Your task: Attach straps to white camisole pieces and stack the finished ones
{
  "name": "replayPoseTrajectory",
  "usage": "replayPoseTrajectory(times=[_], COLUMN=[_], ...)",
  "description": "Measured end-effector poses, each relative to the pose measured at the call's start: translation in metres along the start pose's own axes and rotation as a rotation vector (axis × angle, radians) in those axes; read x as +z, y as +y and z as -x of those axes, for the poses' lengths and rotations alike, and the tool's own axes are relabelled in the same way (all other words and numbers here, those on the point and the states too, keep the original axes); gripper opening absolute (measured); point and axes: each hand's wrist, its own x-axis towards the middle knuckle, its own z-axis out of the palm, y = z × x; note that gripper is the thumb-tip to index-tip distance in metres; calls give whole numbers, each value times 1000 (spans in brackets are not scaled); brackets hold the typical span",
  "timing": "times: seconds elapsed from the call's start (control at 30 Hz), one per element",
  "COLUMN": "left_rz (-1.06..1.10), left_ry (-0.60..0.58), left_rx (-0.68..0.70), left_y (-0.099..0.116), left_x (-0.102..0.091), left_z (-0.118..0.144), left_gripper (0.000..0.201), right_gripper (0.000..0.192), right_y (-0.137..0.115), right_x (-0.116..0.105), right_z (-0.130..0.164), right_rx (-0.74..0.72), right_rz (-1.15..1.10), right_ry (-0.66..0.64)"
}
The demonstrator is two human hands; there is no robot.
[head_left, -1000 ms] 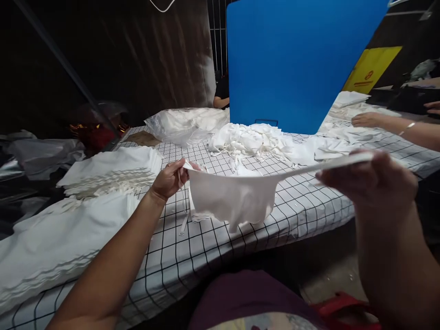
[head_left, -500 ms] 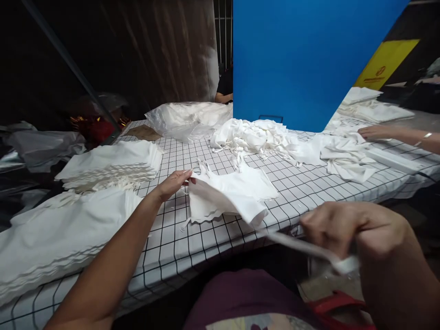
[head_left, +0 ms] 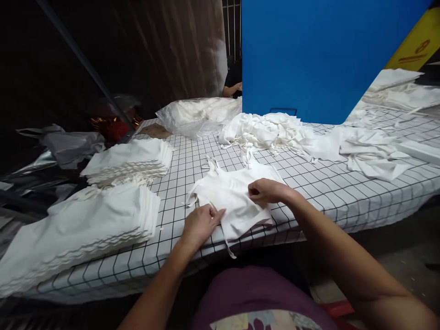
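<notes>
Hands flat, left hand [head_left: 199,223] and right hand [head_left: 264,191] fingers spread on soft white cloth piece [head_left: 237,197]

1. The small fabric piece [head_left: 237,201] under both hands is plain white, no print at all.
2. The desk [head_left: 343,192] cover is white with a thin black grid pattern, squares all over.
3. Folded stacks [head_left: 103,220] along the desk's left edge: white too.
4. Loose scrap heap [head_left: 268,133] toward the far edge, also white.
5. Big panel [head_left: 319,55] standing at the far edge is solid bright blue.
6. Yellow sign [head_left: 417,46] at the far right corner, with reddish markings.
7. Lap cloth [head_left: 254,293] is dark purple.
</notes>
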Motion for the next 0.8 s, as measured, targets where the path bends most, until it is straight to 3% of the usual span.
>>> replayPoseTrajectory(times=[0.13,0.23,0.3,0.4,0.47,0.53,0.63,0.7,0.73,0.8], left_rz=[210,600,845,1055,1172,1282,1287,1167,1111,1084], left_ry=[-64,-107,-100,-129,-118,-68,-92,-137,-132,-114], left_rx=[65,63,-33,-154,-108,-21,-11,-27,-16,21], left_y=[1,-5,-8,-7,-2,2,2,-1,-2,-1], left_x=[13,10,9,9,6,5,16,29,34,36], left_z=[-1,-2,2,14,21,26,26,22,19,12], left_gripper=[26,30,34,34,28,25,27,36,42,46], right_gripper=[21,30,31,40,34,28,27,26,26,26], right_y=[11,26,32,30,22,10,-12,-26,-32,-38], right_x=[-3,-7,-2,15,26,34,37,36,36,34], right_z=[18,39,51,58,57,54,57,66,72,85], right_rx=[-83,-33,-51,-262,-377,-434,-502,-577,-633,-752], right_rz=[-110,-165,-184,-181,-129,-94,-165,-252,-290,-353], right_ry=[101,238,261,190,198,285,477,521,474,261])
